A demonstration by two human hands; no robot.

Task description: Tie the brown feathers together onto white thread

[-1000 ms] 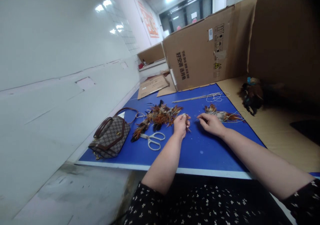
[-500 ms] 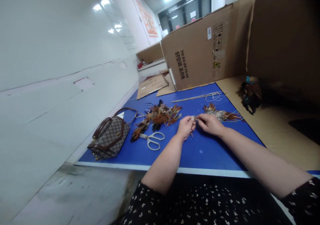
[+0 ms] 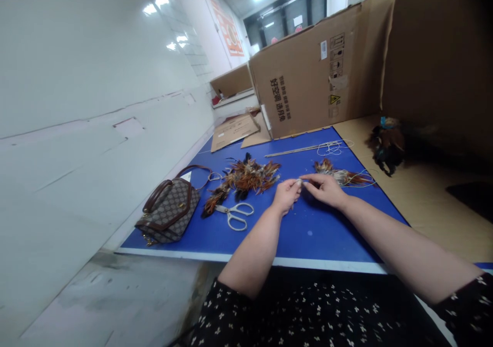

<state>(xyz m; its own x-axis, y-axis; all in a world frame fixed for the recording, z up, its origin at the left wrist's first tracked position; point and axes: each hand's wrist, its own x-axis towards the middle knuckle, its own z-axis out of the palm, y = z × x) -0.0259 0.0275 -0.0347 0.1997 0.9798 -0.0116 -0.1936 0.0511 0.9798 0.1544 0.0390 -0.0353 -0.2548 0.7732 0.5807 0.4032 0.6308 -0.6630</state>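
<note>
In the middle of the blue table my left hand (image 3: 287, 196) is closed, its fingers pinching a small feather (image 3: 299, 181) whose pale tip just shows. My right hand (image 3: 325, 189) meets it from the right, thumb and forefinger closing at that pale tip. Most of the feather is hidden by the fingers. A loose heap of brown and black feathers (image 3: 248, 176) lies left of my hands. Beyond my right hand rests a bundle of brown and grey feathers (image 3: 341, 175) with thin string (image 3: 364, 178) across it. Metal scissors (image 3: 235, 215) lie on the table, blades towards the heap.
A patterned handbag (image 3: 173, 209) stands at the table's left edge by the white wall. A thin rod (image 3: 292, 151) and loops of string (image 3: 330, 148) lie farther back. A large cardboard box (image 3: 304, 80) rises behind; a dark feather bunch (image 3: 387, 144) sits on cardboard at right.
My right fingers have shifted slightly and spread a little at the pale tip. The feather end that showed beneath my left hand is less visible. Other things stay put.
</note>
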